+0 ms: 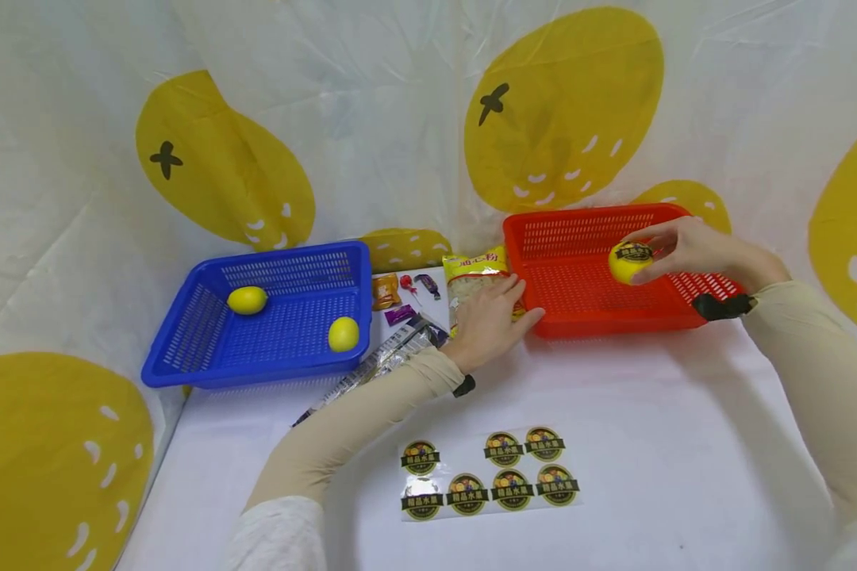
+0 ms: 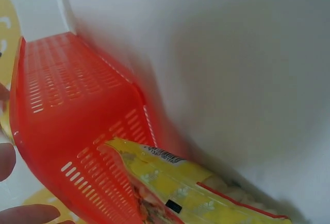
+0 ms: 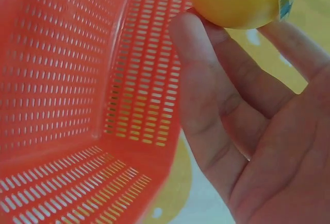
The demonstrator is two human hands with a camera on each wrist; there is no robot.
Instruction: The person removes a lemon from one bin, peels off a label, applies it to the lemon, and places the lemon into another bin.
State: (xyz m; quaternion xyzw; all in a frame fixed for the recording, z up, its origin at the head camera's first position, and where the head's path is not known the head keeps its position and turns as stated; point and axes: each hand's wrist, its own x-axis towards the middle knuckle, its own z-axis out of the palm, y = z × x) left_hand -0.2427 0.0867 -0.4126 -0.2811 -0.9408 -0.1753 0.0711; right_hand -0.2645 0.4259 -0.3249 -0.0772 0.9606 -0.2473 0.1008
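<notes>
In the head view my right hand (image 1: 685, 250) pinches a yellow lemon (image 1: 624, 266) between thumb and fingers, above the red basket (image 1: 617, 325). A round black and gold sticker (image 1: 634, 252) shows on the lemon's upper side. The right wrist view has the same lemon (image 3: 232, 0) at its top, the thumb beneath it and the sticker on its right edge. My left hand (image 1: 489, 325) has its fingers spread over a yellow food bag (image 1: 474, 266), beside the basket's left wall. Whether it touches the wall cannot be told. In the left wrist view, the bag (image 2: 191, 177) leans near the basket (image 2: 67, 126).
A blue basket (image 1: 286, 373) on the left holds two lemons, one at the back (image 1: 247, 300) and one at front right (image 1: 343, 335). Small wrapped sweets (image 1: 386, 291) and a silvery packet (image 1: 378, 361) lie between the baskets. A sticker sheet (image 1: 464, 515) lies in front.
</notes>
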